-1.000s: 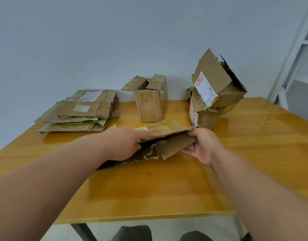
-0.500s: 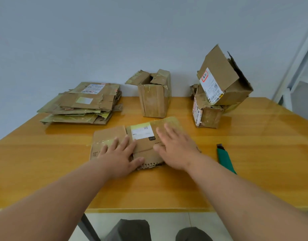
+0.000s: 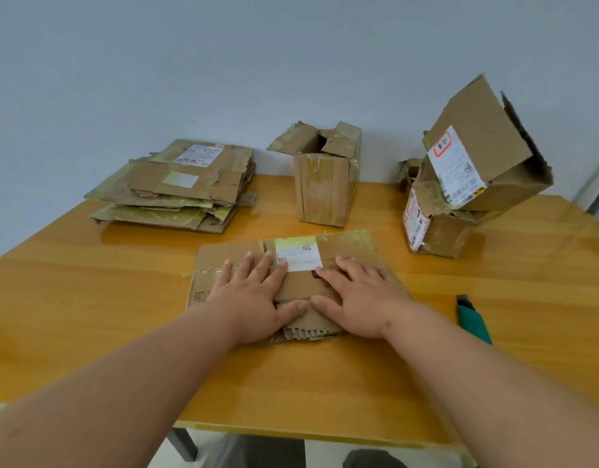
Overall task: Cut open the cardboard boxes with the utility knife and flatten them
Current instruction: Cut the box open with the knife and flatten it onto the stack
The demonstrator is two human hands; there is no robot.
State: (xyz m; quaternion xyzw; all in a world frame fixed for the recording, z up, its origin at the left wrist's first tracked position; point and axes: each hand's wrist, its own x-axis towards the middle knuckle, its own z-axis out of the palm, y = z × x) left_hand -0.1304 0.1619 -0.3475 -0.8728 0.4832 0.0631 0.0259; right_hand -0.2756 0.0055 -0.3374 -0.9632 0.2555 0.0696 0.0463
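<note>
A flattened cardboard box [image 3: 348,246] with a white label lies in the middle of the wooden table [image 3: 89,298]. My left hand [image 3: 254,298] and my right hand [image 3: 355,298] press flat on it side by side, fingers spread, gripping nothing. The green utility knife [image 3: 472,317] lies on the table to the right of my right forearm, untouched. An upright box [image 3: 325,187] with open top flaps stands behind the flat one. Two more boxes [image 3: 460,197] are stacked at the right, the top one tilted.
A pile of flattened cardboard [image 3: 176,187] sits at the back left of the table. A grey wall runs behind the table. The near table edge is just below my forearms. A white frame shows at the far right edge.
A second ago both hands held the box open and half folded. It now lies flat under both palms. The knife has come into view at the right.
</note>
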